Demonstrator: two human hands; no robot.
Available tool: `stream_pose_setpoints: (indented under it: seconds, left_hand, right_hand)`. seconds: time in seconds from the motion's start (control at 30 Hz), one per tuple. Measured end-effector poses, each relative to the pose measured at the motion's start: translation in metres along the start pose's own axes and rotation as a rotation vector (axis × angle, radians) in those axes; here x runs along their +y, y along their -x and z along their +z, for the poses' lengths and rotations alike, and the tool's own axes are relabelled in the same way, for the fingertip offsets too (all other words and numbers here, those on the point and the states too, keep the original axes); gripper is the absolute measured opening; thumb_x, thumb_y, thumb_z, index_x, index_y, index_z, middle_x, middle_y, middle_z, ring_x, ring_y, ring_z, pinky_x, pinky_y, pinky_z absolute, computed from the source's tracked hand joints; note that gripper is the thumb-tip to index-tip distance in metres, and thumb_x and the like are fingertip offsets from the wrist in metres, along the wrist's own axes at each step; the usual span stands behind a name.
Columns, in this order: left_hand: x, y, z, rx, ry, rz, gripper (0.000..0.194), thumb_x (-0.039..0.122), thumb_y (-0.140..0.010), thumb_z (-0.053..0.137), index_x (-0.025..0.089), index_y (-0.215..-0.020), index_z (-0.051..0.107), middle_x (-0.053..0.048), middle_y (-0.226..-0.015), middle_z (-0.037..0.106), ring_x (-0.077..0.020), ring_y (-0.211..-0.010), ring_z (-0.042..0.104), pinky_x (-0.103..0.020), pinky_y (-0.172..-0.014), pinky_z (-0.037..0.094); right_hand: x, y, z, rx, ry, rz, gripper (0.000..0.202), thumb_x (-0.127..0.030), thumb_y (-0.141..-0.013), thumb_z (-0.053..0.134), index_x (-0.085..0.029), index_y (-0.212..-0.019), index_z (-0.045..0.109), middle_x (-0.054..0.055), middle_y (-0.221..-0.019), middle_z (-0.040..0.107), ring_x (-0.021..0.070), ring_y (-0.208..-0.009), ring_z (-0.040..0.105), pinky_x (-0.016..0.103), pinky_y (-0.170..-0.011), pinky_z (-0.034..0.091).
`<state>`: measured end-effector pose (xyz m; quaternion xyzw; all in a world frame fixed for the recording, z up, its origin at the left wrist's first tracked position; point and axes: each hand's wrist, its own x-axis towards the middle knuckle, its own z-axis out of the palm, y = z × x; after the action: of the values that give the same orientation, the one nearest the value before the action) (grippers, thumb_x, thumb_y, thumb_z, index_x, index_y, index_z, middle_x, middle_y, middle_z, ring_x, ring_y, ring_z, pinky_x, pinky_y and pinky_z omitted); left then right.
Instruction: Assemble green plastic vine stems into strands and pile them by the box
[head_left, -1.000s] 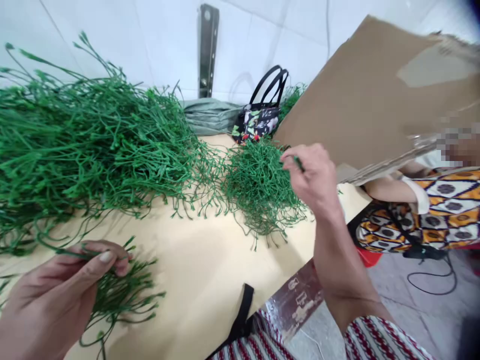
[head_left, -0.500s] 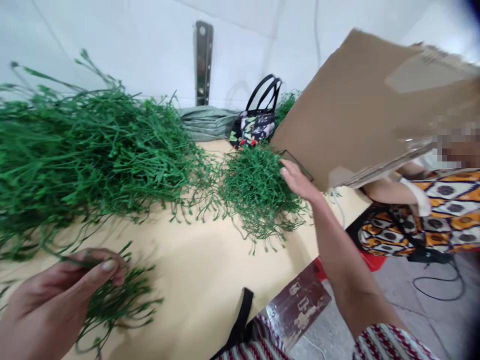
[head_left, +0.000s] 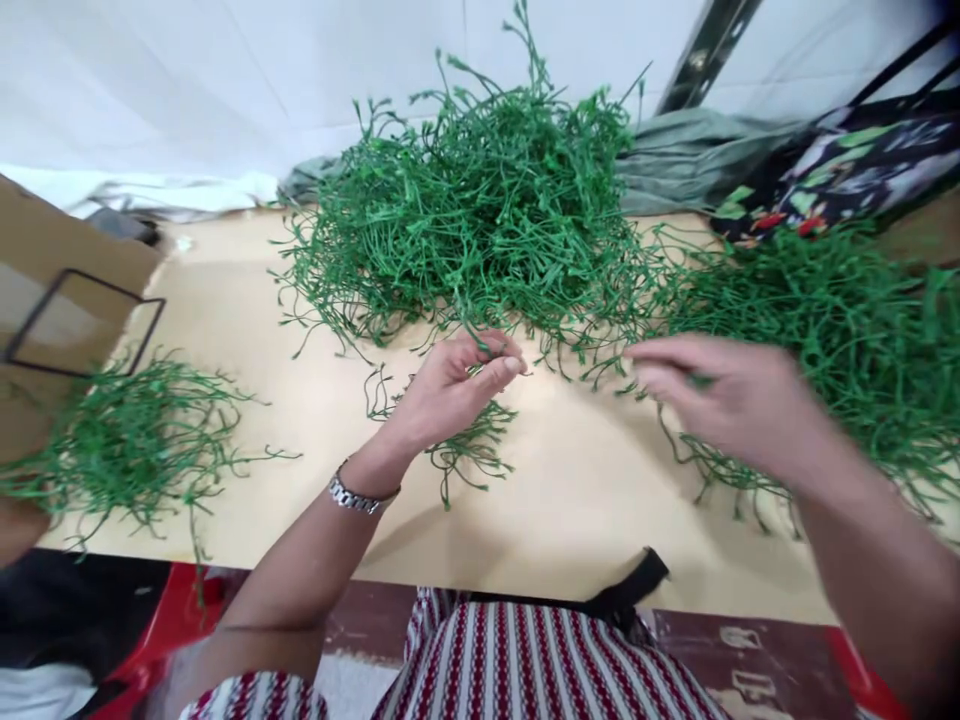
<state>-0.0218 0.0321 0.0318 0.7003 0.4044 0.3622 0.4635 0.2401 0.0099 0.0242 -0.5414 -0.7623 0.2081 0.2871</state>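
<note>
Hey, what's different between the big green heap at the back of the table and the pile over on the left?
The back heap is larger and taller; the left pile is smaller and lower.
The back heap sits toward the wall, while the left pile reaches the table's front edge, where a stem or so of it hangs over.
Both are loose tangles of thin green stems.

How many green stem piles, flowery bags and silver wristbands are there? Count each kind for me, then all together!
Piles: 4 (left pile, back pile, right pile and small pile by the left hand)
Flowery bag: 1
Silver wristband: 1
Total: 6
</note>
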Motion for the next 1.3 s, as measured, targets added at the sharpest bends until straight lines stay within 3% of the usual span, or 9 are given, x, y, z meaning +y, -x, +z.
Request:
stream_pose_setpoints:
  seconds: [0.07, 0.2, 0.4, 0.6, 0.77, 0.97, 1.07, 1.17, 1.3]
  left_hand:
    - [0.0, -0.004, 0.002, -0.011, -0.031, 0.066, 0.028, 0.032, -0.084, 0.049, 0.014, -0.065, 0.059, -0.008, -0.088, 0.063, -0.0183, -0.096, 0.054, -0.03, -0.081, 0.043]
    - [0.0, -0.011, -0.002, -0.103, -0.099, 0.114, 0.036, 0.042, -0.084, 0.047, 0.014, -0.067, 0.063, -0.01, -0.09, 0.065, -0.022, -0.107, 0.051, -0.032, -0.085, 0.043]
    - [-0.012, 0.014, -0.014, 0.081, -0.569, 0.13, 0.039, 0.042, -0.08, 0.052, 0.015, -0.108, 0.059, -0.013, -0.111, 0.059, -0.0244, -0.105, 0.052, -0.04, -0.092, 0.038]
    - [-0.034, 0.047, -0.004, 0.088, -0.877, 0.263, 0.014, 0.022, -0.081, 0.048, 0.016, -0.078, 0.061, -0.006, -0.075, 0.063, -0.0188, -0.077, 0.055, -0.044, -0.093, 0.035]
    - [-0.031, 0.042, -0.013, 0.267, -0.495, 0.115, 0.011, 0.018, -0.078, 0.052, 0.015, -0.072, 0.06, -0.006, -0.073, 0.059, -0.0157, -0.071, 0.054, -0.029, -0.067, 0.044]
    - [-0.03, 0.039, -0.015, 0.422, -0.032, -0.051, 0.009, 0.02, -0.072, 0.061, 0.016, -0.064, 0.061, -0.001, -0.069, 0.054, -0.011, -0.066, 0.05, -0.024, -0.06, 0.04]
    - [-0.03, 0.038, -0.011, 0.458, 0.196, -0.114, 0.006, 0.02, -0.07, 0.064, 0.016, -0.065, 0.064, 0.001, -0.066, 0.053, -0.0093, -0.06, 0.05, -0.023, -0.057, 0.04]
    - [-0.026, 0.037, -0.017, 0.583, 0.401, -0.137, 0.006, 0.022, -0.067, 0.067, 0.016, -0.067, 0.065, 0.001, -0.062, 0.057, -0.0098, -0.057, 0.055, -0.024, -0.06, 0.044]
    - [-0.015, 0.035, -0.04, 0.807, 0.498, -0.006, 0.008, 0.022, -0.065, 0.067, 0.016, -0.067, 0.062, 0.002, -0.063, 0.06, -0.0106, -0.055, 0.058, -0.029, -0.064, 0.05]
  right_hand:
    - [-0.025, -0.019, 0.046, -0.247, -0.266, 0.0, 0.038, -0.035, -0.076, 0.059, -0.02, -0.111, 0.058, 0.005, -0.088, 0.064, 0.0143, -0.071, 0.059, 0.028, -0.062, 0.048]
    - [-0.042, -0.043, 0.105, -0.301, -0.642, 0.001, 0.033, -0.046, -0.078, 0.055, -0.014, -0.076, 0.063, -0.002, -0.057, 0.053, 0.0074, -0.049, 0.046, 0.021, -0.046, 0.038]
    - [-0.035, -0.043, 0.104, -0.216, -1.017, 0.226, 0.032, -0.046, -0.073, 0.062, -0.015, -0.08, 0.061, 0.0, -0.063, 0.06, 0.0076, -0.052, 0.053, 0.022, -0.051, 0.044]
    - [-0.033, -0.037, 0.101, -0.238, -1.132, 0.282, 0.032, -0.045, -0.072, 0.063, -0.016, -0.087, 0.058, 0.0, -0.065, 0.061, 0.0085, -0.055, 0.055, 0.023, -0.055, 0.047]
    - [-0.031, -0.037, 0.102, -0.172, -0.985, 0.115, 0.049, -0.045, -0.07, 0.066, -0.021, -0.109, 0.049, 0.004, -0.09, 0.06, 0.0141, -0.086, 0.06, 0.029, -0.078, 0.049]
    - [-0.033, -0.032, 0.114, -0.115, -0.815, -0.073, 0.052, -0.054, -0.074, 0.057, -0.021, -0.113, 0.049, 0.008, -0.108, 0.057, 0.0181, -0.099, 0.055, 0.034, -0.086, 0.045]
    - [-0.039, -0.031, 0.124, -0.143, -0.481, -0.042, 0.04, -0.04, -0.076, 0.06, -0.019, -0.109, 0.053, 0.007, -0.099, 0.059, 0.0176, -0.088, 0.057, 0.031, -0.074, 0.047]
    - [-0.039, -0.033, 0.128, -0.146, -0.089, -0.215, 0.018, -0.025, -0.082, 0.05, -0.016, -0.094, 0.06, 0.006, -0.083, 0.06, 0.0175, -0.08, 0.056, 0.032, -0.073, 0.044]
    - [-0.026, -0.035, 0.121, -0.2, 0.209, -0.335, 0.019, -0.017, -0.084, 0.043, -0.016, -0.077, 0.061, 0.007, -0.076, 0.059, 0.019, -0.076, 0.055, 0.031, -0.07, 0.043]
